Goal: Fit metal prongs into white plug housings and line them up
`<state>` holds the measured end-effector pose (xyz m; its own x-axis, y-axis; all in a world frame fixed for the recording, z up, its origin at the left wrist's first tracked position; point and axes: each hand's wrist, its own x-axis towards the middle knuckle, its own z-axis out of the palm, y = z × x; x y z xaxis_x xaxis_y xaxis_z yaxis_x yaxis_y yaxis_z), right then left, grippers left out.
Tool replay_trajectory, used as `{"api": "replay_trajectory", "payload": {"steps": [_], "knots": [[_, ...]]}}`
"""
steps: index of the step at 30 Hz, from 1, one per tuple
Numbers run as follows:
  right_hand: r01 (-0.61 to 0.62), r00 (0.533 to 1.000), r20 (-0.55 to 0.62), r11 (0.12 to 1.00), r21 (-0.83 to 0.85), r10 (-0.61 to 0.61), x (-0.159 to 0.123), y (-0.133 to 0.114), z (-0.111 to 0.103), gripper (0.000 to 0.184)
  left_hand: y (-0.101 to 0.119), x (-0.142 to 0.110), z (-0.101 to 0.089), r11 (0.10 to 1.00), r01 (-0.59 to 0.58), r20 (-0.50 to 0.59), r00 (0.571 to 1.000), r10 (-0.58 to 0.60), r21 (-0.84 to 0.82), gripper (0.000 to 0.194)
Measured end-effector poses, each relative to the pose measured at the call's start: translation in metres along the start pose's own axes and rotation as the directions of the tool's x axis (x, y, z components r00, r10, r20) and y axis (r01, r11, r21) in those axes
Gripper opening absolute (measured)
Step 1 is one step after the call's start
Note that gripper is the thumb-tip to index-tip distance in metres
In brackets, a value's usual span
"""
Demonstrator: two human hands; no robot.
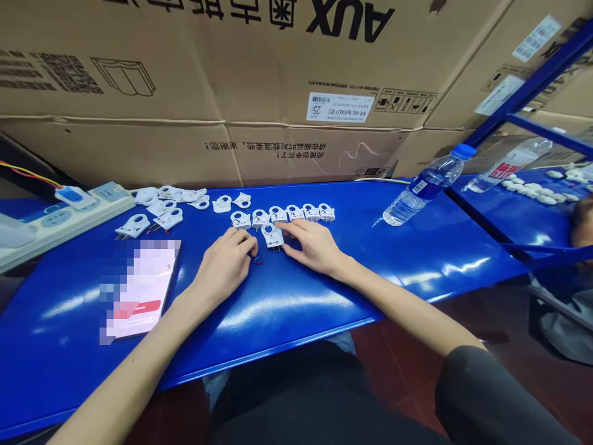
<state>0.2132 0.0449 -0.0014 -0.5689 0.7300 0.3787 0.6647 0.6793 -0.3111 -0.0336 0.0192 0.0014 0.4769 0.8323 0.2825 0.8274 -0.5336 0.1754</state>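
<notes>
Inspection finds six white plug housings (294,212) ranked in a row on the blue counter (417,259), more loose housings (169,217) unranked at left, and a seventh plug housing (272,236) below the row, touched by the spread grip of the right hand (311,246), with the left hand (225,266) curled shut just beside it.

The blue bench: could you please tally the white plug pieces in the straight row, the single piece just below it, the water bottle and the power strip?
Plug pieces in the row: 6
Plug piece below the row: 1
Water bottle: 1
Power strip: 1
Total: 9
</notes>
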Motion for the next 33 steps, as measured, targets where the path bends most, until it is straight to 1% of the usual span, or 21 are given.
{"api": "replay_trajectory", "payload": {"steps": [3, 7, 12, 15, 18, 21, 25, 30, 33], "knots": [[-0.017, 1.0, 0.002, 1.0, 0.0, 0.017, 0.0, 0.002, -0.002, 0.041, 0.003, 0.0, 0.0, 0.997, -0.034, 0.019, 0.999, 0.035, -0.071, 0.024], [-0.024, 1.0, -0.002, 1.0, -0.005, 0.024, 0.001, 0.004, -0.005, 0.04, 0.006, 0.001, -0.005, 0.979, -0.053, 0.09, 0.993, 0.071, -0.196, 0.025], [-0.007, 1.0, -0.018, 1.0, -0.003, 0.007, 0.002, 0.004, -0.005, 0.04, 0.006, 0.001, -0.005, 0.969, -0.053, 0.104, 0.991, 0.081, -0.241, 0.013], [0.011, 0.999, -0.033, 1.0, 0.002, -0.011, 0.001, 0.004, -0.005, 0.041, 0.004, 0.0, -0.002, 0.967, -0.062, 0.097, 0.991, 0.088, -0.248, 0.014], [0.009, 1.0, -0.024, 1.0, 0.006, -0.009, 0.001, 0.003, -0.005, 0.041, 0.005, 0.0, 0.001, 0.965, -0.067, 0.05, 0.995, 0.082, -0.252, 0.016], [0.007, 1.0, -0.018, 1.0, 0.007, -0.006, 0.001, 0.003, -0.005, 0.041, 0.009, 0.001, 0.001, 0.961, -0.094, -0.056, 0.995, 0.083, -0.26, 0.017], [0.025, 1.0, -0.019, 1.0, 0.007, -0.025, 0.001, 0.004, -0.005, 0.041, 0.013, 0.002, -0.001, 0.961, -0.133, -0.17, 0.981, 0.093, -0.242, 0.015], [0.031, 0.999, -0.023, 0.999, 0.014, -0.031, 0.001, 0.001, -0.006, 0.04, 0.013, 0.003, -0.002, 0.97, -0.116, -0.257, 0.965, 0.059, -0.213, 0.015], [0.06, 0.998, -0.034, 0.998, 0.02, -0.059, 0.0, -0.002, -0.005, 0.04, 0.014, 0.003, -0.002, 0.973, -0.113, -0.299, 0.953, 0.049, -0.2, 0.014]]}}
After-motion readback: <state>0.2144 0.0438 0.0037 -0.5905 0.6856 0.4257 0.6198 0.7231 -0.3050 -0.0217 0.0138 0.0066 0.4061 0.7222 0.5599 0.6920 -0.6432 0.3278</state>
